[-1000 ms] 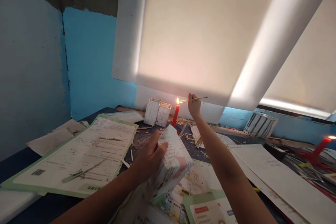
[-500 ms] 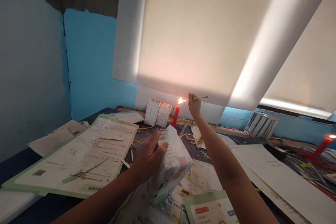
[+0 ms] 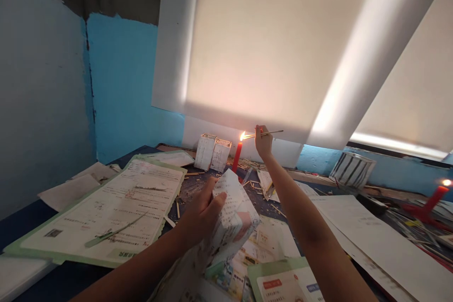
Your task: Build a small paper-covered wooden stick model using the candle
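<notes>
My left hand point(image 3: 202, 207) is closed around a folded sheet of printed paper point(image 3: 233, 212), thumb on top, above the table. Farther out, my right hand point(image 3: 264, 141) pinches a thin wooden stick point(image 3: 276, 131); whether it is one stick or two is hard to tell. The stick's left end meets the flame of a lit red candle point(image 3: 237, 156), which stands upright. The candle's base is hidden behind the paper. Just left of the candle stand two small white boxes point(image 3: 205, 152) made of paper and sticks.
A green-edged printed sheet point(image 3: 106, 212) lies at left. White paper point(image 3: 382, 245) covers the right side, near a striped box point(image 3: 353, 170). Another lit red candle point(image 3: 436, 198) stands far right. Stick scraps point(image 3: 253, 184) litter the table under a pale blind point(image 3: 262, 56).
My right hand and the stick have shifted very slightly to the right, with the stick's end still at the flame. The left hand and paper hold still.
</notes>
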`<control>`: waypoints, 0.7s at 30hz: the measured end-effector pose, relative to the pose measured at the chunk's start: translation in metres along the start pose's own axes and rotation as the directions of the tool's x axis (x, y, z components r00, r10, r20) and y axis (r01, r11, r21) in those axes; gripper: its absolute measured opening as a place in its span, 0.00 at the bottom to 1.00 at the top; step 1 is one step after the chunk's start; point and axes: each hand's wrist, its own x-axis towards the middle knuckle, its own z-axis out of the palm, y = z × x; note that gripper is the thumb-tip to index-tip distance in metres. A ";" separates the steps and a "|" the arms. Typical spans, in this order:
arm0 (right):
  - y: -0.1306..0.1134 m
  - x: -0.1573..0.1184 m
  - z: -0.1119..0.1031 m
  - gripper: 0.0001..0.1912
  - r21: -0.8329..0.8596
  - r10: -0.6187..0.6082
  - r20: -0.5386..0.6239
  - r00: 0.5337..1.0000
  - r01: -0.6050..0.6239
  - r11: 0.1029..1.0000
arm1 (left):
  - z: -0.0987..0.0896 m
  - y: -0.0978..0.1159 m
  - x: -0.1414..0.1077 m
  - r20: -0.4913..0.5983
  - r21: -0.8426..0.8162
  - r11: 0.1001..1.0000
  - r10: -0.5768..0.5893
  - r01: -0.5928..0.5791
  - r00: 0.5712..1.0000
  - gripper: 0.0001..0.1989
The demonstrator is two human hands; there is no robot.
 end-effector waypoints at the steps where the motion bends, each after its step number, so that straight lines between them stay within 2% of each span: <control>1: 0.000 0.000 0.000 0.15 0.000 0.003 -0.005 1.000 -0.003 1.000 | 0.000 0.000 0.000 0.001 -0.003 1.000 0.000 0.000 1.000 0.08; 13: 0.006 0.002 0.001 0.15 -0.005 0.026 -0.043 0.999 -0.026 1.000 | 0.001 -0.004 0.001 -0.006 -0.031 0.999 0.042 -0.042 0.999 0.09; 21: 0.007 0.003 0.001 0.16 -0.010 0.028 -0.049 0.998 -0.028 1.000 | 0.001 -0.002 0.001 -0.008 -0.028 0.999 0.024 -0.024 1.000 0.09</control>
